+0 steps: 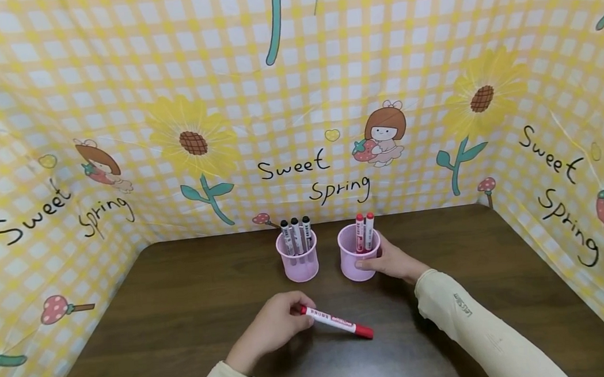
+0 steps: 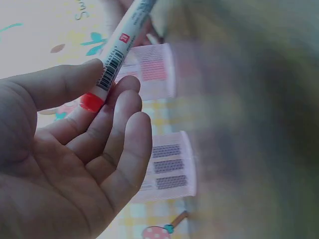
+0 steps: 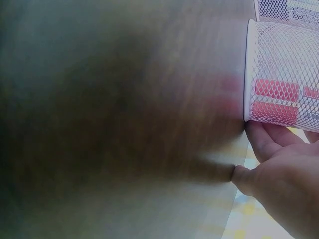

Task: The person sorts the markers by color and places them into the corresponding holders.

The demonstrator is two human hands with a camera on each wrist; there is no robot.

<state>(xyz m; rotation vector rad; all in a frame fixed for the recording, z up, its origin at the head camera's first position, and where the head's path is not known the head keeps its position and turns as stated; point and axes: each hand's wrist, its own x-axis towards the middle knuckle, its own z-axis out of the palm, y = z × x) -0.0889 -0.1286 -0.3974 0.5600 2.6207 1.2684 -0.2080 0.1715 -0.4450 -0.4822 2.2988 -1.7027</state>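
Note:
My left hand (image 1: 284, 322) pinches a red-and-white marker (image 1: 336, 321) by one end, between thumb and fingers. The marker slants down to the right above the table, its red cap (image 1: 364, 331) away from the hand. In the left wrist view, the thumb (image 2: 79, 79) lies against its barrel near the red end. My right hand (image 1: 397, 259) grips a pink mesh pen cup (image 1: 351, 263) from its right side, thumb across the front. Two red-topped markers (image 1: 360, 231) stand in this cup. Through its mesh (image 3: 279, 64) their red parts show in the right wrist view.
A second pink mesh pen cup (image 1: 301, 268) stands to the left, holding three black-topped markers (image 1: 296, 235). Both cups are near the back of the dark wooden table (image 1: 199, 293). Yellow checked cloth (image 1: 256, 116) with printed flowers hangs behind and along both sides.

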